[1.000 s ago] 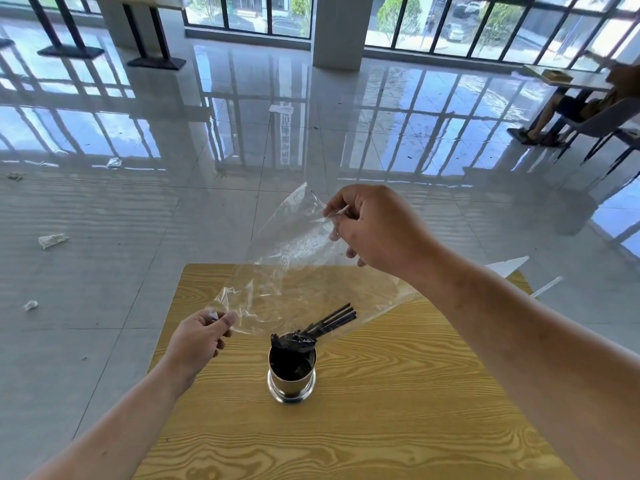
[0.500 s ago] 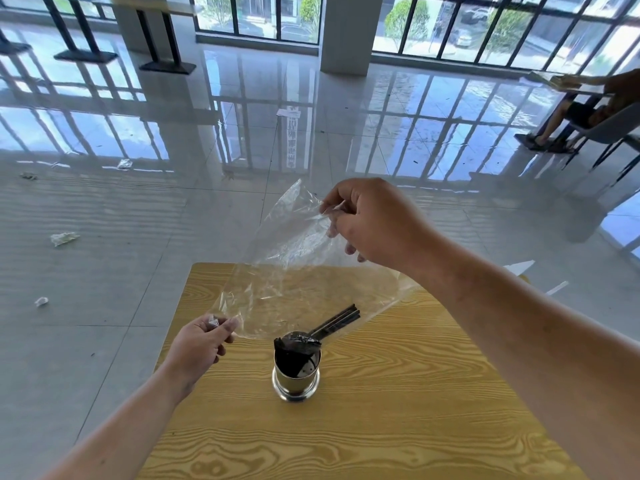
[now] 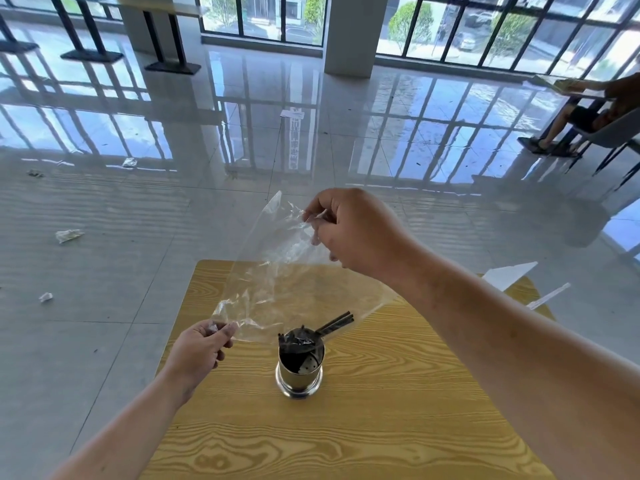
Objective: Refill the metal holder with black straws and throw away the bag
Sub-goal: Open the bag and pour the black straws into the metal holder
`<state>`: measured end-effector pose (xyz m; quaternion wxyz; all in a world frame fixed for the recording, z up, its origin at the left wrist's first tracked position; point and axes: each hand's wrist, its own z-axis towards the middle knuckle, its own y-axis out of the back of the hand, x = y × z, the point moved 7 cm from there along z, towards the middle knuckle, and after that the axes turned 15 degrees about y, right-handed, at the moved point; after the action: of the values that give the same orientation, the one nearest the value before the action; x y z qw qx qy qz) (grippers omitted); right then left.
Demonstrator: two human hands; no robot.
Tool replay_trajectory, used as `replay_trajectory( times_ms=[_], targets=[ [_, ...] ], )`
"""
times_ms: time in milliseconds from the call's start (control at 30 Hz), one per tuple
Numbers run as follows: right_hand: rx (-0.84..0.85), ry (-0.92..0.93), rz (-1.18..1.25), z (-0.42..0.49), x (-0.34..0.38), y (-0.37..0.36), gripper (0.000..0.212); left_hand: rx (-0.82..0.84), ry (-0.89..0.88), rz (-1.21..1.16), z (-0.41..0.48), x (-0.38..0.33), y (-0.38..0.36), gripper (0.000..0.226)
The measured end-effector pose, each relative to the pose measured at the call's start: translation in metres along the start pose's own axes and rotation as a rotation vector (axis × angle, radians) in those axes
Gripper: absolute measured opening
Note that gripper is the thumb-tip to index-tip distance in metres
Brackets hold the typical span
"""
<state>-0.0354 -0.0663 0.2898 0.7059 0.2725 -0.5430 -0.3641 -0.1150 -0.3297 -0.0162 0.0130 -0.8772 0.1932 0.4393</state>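
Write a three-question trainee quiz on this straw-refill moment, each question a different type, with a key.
1. True or false: the left hand and the right hand both pinch the clear plastic bag.
2. Multiple choice: the metal holder stands A) on the floor, B) upright on the wooden table, C) tipped on its side.
3. Fill in: the few black straws visible in the bag have their lower ends at the holder's ____.

Key: 1 true; 2 B; 3 rim.
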Motion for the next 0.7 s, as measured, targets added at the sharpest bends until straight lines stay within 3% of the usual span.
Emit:
replay_trajectory(
  times_ms=[700],
  targets=[
    [-0.054, 0.058, -0.033, 0.004, 0.020, 0.052, 0.017, 0.013, -0.082, 0.014, -0.004, -0.019, 0.000, 0.027]
  ],
)
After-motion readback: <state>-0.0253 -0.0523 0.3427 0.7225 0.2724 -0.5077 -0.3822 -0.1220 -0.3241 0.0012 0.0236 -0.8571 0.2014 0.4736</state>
